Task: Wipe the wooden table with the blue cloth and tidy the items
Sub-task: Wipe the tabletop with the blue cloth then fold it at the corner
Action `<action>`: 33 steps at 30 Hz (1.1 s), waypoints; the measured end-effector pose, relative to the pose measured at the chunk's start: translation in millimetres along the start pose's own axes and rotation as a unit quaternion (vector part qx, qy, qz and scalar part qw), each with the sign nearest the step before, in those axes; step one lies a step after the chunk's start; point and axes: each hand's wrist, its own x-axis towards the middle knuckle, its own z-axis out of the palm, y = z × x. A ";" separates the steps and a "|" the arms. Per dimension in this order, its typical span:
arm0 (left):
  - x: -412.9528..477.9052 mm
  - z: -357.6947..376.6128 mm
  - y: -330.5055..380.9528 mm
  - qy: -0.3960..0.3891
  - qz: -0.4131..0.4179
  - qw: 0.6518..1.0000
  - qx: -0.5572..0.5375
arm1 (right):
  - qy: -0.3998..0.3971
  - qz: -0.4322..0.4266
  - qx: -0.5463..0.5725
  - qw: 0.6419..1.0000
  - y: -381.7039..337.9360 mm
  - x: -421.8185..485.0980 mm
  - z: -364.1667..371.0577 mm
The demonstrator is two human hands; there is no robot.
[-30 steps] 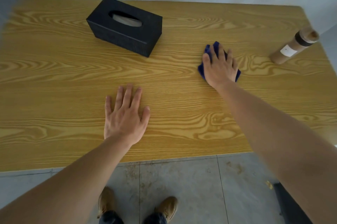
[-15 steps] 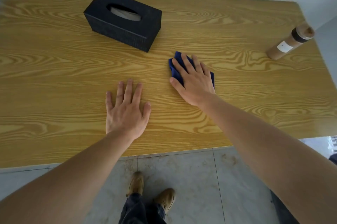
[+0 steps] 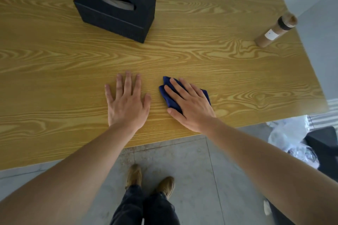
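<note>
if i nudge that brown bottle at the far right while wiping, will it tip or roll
The brown bottle stands tall and narrow on a small base, so it probably tips easily. Its body looks round, so it would likely roll, and the table edge is close.

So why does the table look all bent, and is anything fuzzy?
In the head view, the wide lens bows the wooden table edges and makes the brown bottle lean outward. The bottle's top looks soft; the left hand, the right hand on the blue cloth, and the black tissue box are sharp. Light is soft, shadows faint, no strong glare.
</note>
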 end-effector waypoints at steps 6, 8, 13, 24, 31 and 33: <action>3.0 -6.7 2.9 -0.038 0.008 0.999 -0.004 | 0.036 -0.002 0.049 0.998 -6.1 -38.2 13.0; 5.9 -9.6 7.5 -0.038 0.015 0.999 -0.007 | 0.062 -0.004 0.062 0.996 -5.2 -48.3 18.1; 14.5 -8.8 34.2 -0.025 0.037 0.999 -0.029 | 0.152 -0.056 0.099 0.982 6.0 -74.3 33.2; 24.1 16.7 127.6 -0.013 0.020 0.998 -0.050 | 0.046 0.038 0.417 0.907 46.2 -113.2 4.0; 23.5 24.1 137.6 -0.002 -0.012 1.000 0.005 | 0.169 0.235 0.506 0.812 149.1 -54.2 -66.5; 23.3 23.4 139.4 0.002 -0.019 1.000 0.010 | 0.204 0.230 0.452 0.837 184.2 -16.8 -81.2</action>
